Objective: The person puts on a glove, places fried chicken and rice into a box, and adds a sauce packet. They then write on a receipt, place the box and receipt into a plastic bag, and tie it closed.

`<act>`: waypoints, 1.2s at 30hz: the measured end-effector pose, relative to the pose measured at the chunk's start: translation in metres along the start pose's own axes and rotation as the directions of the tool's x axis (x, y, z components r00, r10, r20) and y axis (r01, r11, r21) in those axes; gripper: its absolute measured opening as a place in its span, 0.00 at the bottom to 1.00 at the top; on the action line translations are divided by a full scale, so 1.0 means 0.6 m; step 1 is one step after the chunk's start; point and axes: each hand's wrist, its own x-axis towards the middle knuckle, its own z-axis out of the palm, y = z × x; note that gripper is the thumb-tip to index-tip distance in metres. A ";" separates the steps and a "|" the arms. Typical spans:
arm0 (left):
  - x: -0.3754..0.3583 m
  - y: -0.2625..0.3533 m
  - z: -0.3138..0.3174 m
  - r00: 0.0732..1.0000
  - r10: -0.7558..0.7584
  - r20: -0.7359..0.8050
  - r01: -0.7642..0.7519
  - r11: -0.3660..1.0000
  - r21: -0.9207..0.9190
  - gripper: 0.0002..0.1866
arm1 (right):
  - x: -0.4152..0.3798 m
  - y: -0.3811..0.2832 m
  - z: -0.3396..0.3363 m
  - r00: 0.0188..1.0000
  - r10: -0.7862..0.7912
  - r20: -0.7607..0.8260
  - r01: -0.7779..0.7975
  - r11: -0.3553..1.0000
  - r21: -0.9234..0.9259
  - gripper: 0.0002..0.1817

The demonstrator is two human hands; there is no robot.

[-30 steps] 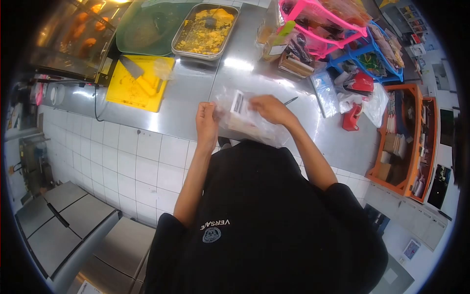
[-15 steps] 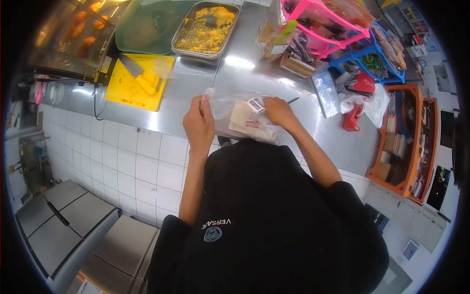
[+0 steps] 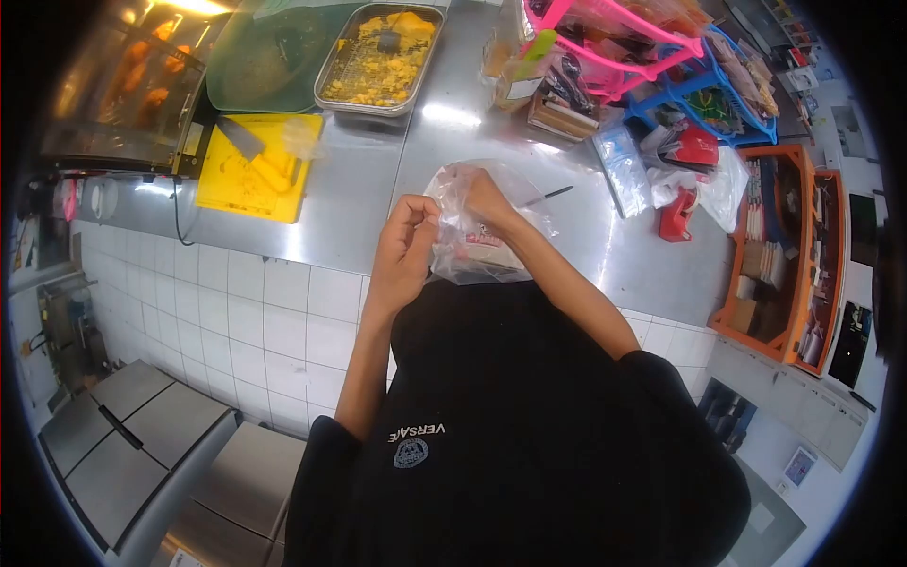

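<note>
A clear plastic bag lies at the front edge of the steel counter, with a paper package bearing red print inside it. My left hand is closed on the left side of the bag's opening. At the top of the bag is my right hand, its fingers mostly hidden in or behind the plastic. The small white packet is not visible. A dark pen-like stick rests on the counter to the right of the bag.
On the left are a yellow cutting board with a knife and a glass food cabinet. A metal food tray stands behind. Pink and blue baskets, plus a red tape dispenser, are on the right.
My right hand has moved left and toward the bag's opening, closer to my left hand. The white packet it held over the package is out of sight, and the bag is more gathered.
</note>
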 end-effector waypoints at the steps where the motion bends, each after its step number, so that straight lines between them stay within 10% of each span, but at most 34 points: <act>1: -0.001 -0.002 -0.011 0.997 -0.030 0.070 0.032 0.999 -0.029 0.05 | -0.001 0.009 0.009 0.999 -0.028 -0.030 0.025 0.996 -0.081 0.13; 4: 0.001 0.025 -0.053 0.959 -0.159 0.234 0.241 0.892 -0.383 0.05 | -0.038 0.063 0.050 0.944 -0.110 -0.310 0.077 0.990 -0.119 0.13; 7: 0.007 0.049 -0.046 0.939 -0.115 -0.324 0.142 0.988 0.060 0.06 | -0.058 0.132 -0.008 0.960 0.106 0.261 -0.013 0.943 -0.334 0.16; 10: -0.002 0.077 -0.001 0.735 0.636 -0.235 -0.057 0.404 0.913 0.09 | -0.075 0.072 -0.052 0.901 0.173 0.399 -0.029 0.940 -0.341 0.16; 12: -0.025 0.115 0.076 0.712 0.684 -0.161 -0.382 0.569 0.728 0.11 | -0.062 0.081 -0.023 0.940 -0.070 0.335 0.073 0.997 0.005 0.18; 14: -0.030 0.116 0.117 0.845 0.466 0.262 -0.535 0.747 0.395 0.05 | -0.098 0.000 -0.045 0.976 -0.139 0.165 0.100 0.969 0.226 0.19; 18: 0.042 -0.060 0.075 0.972 0.211 0.104 -0.225 0.709 0.668 0.08 | -0.103 0.067 -0.036 0.968 -0.096 0.233 0.047 0.978 0.205 0.21; 20: 0.070 -0.219 0.013 0.950 0.219 0.222 -0.288 0.348 0.892 0.12 | -0.098 0.125 -0.024 0.960 -0.079 0.270 0.093 0.995 -0.039 0.21; 26: 0.071 -0.187 0.014 0.988 0.071 0.135 -0.152 0.561 0.814 0.15 | -0.114 0.088 -0.036 0.911 0.300 0.282 -0.204 0.924 -0.323 0.20; 29: 0.108 -0.234 -0.001 0.897 -0.226 0.380 -0.197 0.565 0.801 0.17 | -0.110 0.033 -0.055 0.849 0.415 0.327 -0.306 0.891 -0.336 0.22; 36: 0.095 -0.186 0.027 0.917 -0.262 0.299 -0.001 0.752 0.660 0.19 | -0.104 0.094 -0.026 0.921 0.155 0.357 -0.104 0.982 -0.156 0.24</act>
